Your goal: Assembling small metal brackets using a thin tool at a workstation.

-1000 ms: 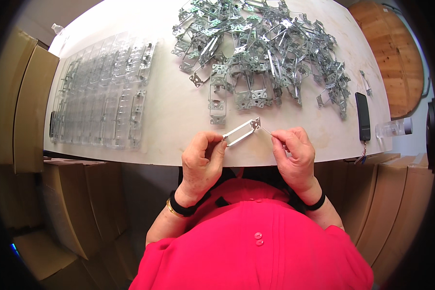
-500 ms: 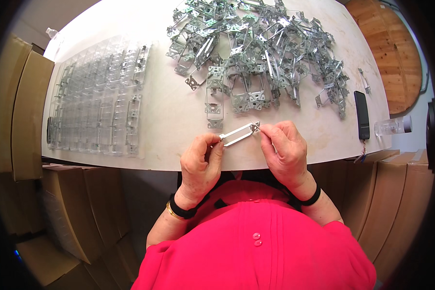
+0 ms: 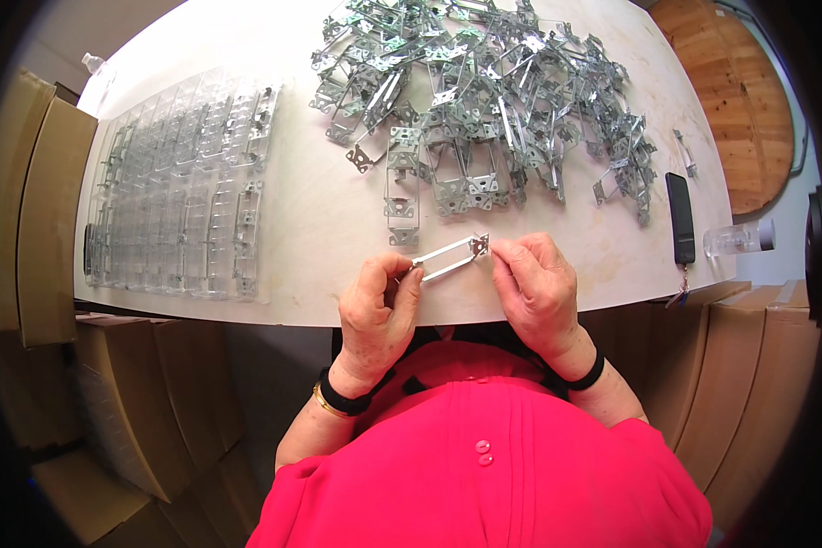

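Note:
My left hand pinches one end of a metal bracket, two slim parallel bars joined by small end plates. The bracket is held above the table's near edge, slanting up to the right. At its other end, my right hand has thumb and forefinger closed against the edge of the punched end plate; the fingertips hide the exact contact. Just beyond my left hand lies a similar bracket, flat on the white table and pointing away from me.
A tangled heap of metal brackets covers the far middle. Clear plastic trays holding metal parts lie at left. On the right are a black phone-like device with keys, a clear bottle and a loose metal piece. Cardboard boxes flank the table.
The bracket's right end plate has tilted, showing more of its punched face. Both hands stay almost in place, and the whole view has shifted slightly.

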The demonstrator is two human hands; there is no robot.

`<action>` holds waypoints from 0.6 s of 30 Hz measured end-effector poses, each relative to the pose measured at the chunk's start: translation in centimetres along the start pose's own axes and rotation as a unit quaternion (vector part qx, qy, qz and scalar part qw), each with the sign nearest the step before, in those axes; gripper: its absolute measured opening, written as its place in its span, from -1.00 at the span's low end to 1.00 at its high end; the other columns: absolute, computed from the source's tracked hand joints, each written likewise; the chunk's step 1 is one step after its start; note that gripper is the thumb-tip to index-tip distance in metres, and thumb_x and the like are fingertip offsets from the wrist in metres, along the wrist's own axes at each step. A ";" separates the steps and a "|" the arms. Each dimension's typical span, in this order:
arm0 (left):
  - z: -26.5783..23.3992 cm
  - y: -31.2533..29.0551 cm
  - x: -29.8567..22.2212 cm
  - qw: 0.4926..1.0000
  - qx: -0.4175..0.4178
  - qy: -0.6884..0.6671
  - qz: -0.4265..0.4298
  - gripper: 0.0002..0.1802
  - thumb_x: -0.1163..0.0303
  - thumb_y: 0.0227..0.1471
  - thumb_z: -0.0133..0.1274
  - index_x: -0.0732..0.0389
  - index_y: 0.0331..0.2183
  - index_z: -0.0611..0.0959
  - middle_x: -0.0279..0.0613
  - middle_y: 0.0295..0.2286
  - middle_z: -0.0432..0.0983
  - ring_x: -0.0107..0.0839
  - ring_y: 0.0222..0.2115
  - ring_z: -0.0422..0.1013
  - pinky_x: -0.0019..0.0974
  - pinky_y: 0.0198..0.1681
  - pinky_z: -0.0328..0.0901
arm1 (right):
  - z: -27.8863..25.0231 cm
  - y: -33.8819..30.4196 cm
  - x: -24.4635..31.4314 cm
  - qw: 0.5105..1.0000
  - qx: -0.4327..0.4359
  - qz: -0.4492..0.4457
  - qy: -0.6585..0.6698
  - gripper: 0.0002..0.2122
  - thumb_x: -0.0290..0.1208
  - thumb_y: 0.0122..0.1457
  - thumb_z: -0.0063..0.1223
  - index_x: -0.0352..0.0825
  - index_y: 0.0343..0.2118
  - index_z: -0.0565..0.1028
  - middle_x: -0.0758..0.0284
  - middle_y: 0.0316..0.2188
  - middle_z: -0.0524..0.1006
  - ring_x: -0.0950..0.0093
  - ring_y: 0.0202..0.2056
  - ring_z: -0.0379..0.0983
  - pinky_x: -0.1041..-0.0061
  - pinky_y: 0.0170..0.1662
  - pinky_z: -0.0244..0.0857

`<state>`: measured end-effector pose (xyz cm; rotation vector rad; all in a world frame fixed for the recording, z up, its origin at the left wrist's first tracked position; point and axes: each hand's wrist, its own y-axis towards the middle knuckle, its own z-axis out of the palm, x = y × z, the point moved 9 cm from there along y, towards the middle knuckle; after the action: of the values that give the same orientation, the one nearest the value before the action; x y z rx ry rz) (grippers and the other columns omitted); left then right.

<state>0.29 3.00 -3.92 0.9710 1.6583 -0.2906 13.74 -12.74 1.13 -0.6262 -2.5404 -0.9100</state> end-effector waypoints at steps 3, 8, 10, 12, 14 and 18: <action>-0.1 0.0 0.0 0.999 -0.027 -0.014 0.017 -0.79 0.66 0.14 0.30 0.27 -0.22 0.61 -0.24 -0.50 0.50 -0.49 -0.58 0.42 -0.39 -0.48 0.33 | -0.1 0.0 0.2 1.000 0.005 0.005 0.007 -0.71 -0.68 0.08 0.32 -0.37 -0.10 0.62 0.23 -0.34 0.51 0.22 -0.34 0.54 0.28 -0.29 0.46; -0.1 0.0 0.0 1.000 -0.024 -0.019 0.008 -0.80 0.68 0.14 0.29 0.29 -0.22 0.61 -0.19 -0.47 0.53 -0.45 -0.53 0.48 -0.38 -0.43 0.38 | -0.1 -0.1 0.2 1.000 0.004 0.003 0.009 -0.70 -0.68 0.06 0.32 -0.37 -0.10 0.62 0.23 -0.33 0.51 0.22 -0.33 0.54 0.28 -0.28 0.45; -0.1 -0.1 0.1 0.999 -0.025 -0.020 0.009 -0.80 0.68 0.13 0.29 0.29 -0.23 0.61 -0.18 -0.46 0.54 -0.44 -0.52 0.49 -0.38 -0.41 0.39 | -0.1 0.0 0.1 1.000 0.003 0.002 -0.001 -0.69 -0.68 0.06 0.32 -0.37 -0.10 0.62 0.23 -0.33 0.51 0.22 -0.33 0.54 0.28 -0.28 0.45; 0.0 -0.2 -0.1 1.000 -0.011 -0.006 0.027 -0.83 0.64 0.24 0.25 0.28 -0.17 0.59 -0.41 -0.43 0.53 -0.70 -0.45 0.40 -0.54 -0.36 0.34 | -0.1 0.0 0.1 1.000 0.008 0.005 -0.002 -0.69 -0.69 0.06 0.31 -0.38 -0.10 0.62 0.23 -0.33 0.51 0.22 -0.33 0.54 0.28 -0.28 0.46; 0.0 -0.1 -0.2 0.999 -0.012 -0.003 0.029 -0.83 0.64 0.24 0.25 0.28 -0.17 0.59 -0.40 -0.43 0.53 -0.70 -0.45 0.41 -0.54 -0.36 0.34 | -0.2 0.0 0.5 1.000 0.006 0.001 0.005 -0.69 -0.69 0.06 0.31 -0.38 -0.10 0.62 0.22 -0.33 0.51 0.22 -0.32 0.54 0.27 -0.28 0.46; -0.1 -0.2 -0.1 0.999 -0.010 0.010 0.029 -0.83 0.65 0.23 0.25 0.28 -0.17 0.59 -0.38 -0.43 0.55 -0.70 -0.44 0.42 -0.53 -0.36 0.35 | 0.0 0.0 0.2 1.000 0.005 0.000 -0.002 -0.69 -0.70 0.05 0.30 -0.38 -0.09 0.62 0.22 -0.33 0.51 0.21 -0.33 0.53 0.27 -0.28 0.45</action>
<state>0.10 2.90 -3.88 1.0075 1.6447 -0.2247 13.59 -12.70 1.16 -0.6256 -2.5474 -0.8964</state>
